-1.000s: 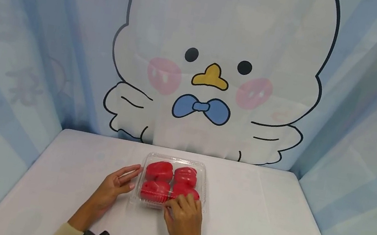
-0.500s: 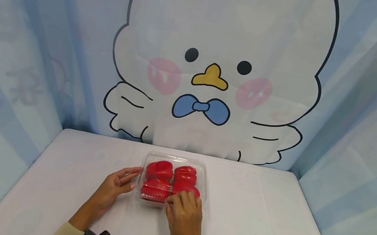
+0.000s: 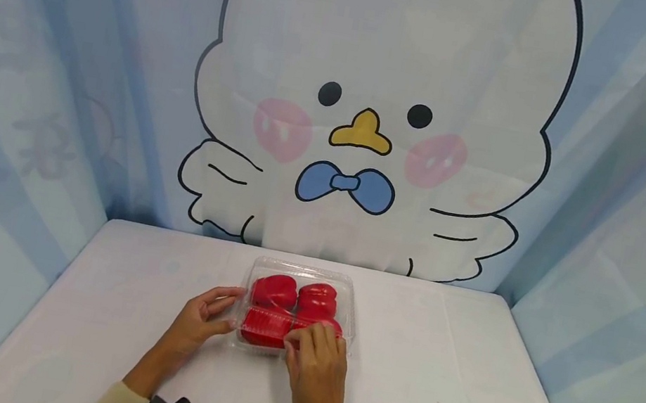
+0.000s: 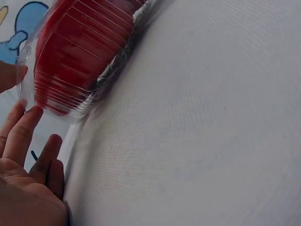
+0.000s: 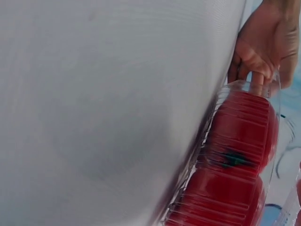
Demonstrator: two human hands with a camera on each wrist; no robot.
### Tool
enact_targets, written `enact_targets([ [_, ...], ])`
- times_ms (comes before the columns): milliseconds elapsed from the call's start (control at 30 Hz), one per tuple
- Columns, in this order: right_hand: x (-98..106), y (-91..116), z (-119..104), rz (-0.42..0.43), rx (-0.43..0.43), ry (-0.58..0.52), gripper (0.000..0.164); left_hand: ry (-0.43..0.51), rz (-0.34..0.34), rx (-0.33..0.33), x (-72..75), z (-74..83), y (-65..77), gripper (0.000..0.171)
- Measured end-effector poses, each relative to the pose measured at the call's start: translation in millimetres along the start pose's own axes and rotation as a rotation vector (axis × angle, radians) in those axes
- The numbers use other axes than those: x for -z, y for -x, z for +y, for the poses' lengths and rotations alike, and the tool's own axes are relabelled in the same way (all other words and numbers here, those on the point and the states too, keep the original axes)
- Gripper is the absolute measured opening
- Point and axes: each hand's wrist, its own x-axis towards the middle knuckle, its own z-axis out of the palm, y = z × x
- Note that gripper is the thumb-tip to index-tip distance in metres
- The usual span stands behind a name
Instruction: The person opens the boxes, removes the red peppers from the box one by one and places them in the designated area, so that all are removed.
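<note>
Fingers (image 3: 309, 342) of the right hand (image 3: 318, 372) pinch the near edge of the clear box (image 3: 297, 311) of red peppers (image 3: 274, 291) mid-counter (image 3: 457, 395); left hand (image 3: 200, 323), fingers loosely spread, touches its left side.

Head view looks down from above; both wrist views closely share the clear box (image 3: 295, 311).
</note>
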Motion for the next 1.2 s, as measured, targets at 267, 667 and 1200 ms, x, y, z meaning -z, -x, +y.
enact_targets([
  [267, -0.6, -2.9, -1.7, 0.003, -0.047, 0.003, 0.019, -0.051, 0.051, -0.008, -3.2, 0.8, 3.0, 0.062],
  [667, -2.5, -10.4, -1.9, 0.04, -0.07, 0.01, 0.022, -0.08, 0.066, -0.043, -4.8, -3.2, 2.8, 0.062],
  [1200, -1.1, -23.9, 0.0, 0.117, -0.077, 0.009, 0.021, -0.078, 0.042, -0.091, -6.0, -4.0, 1.0, 0.061],
])
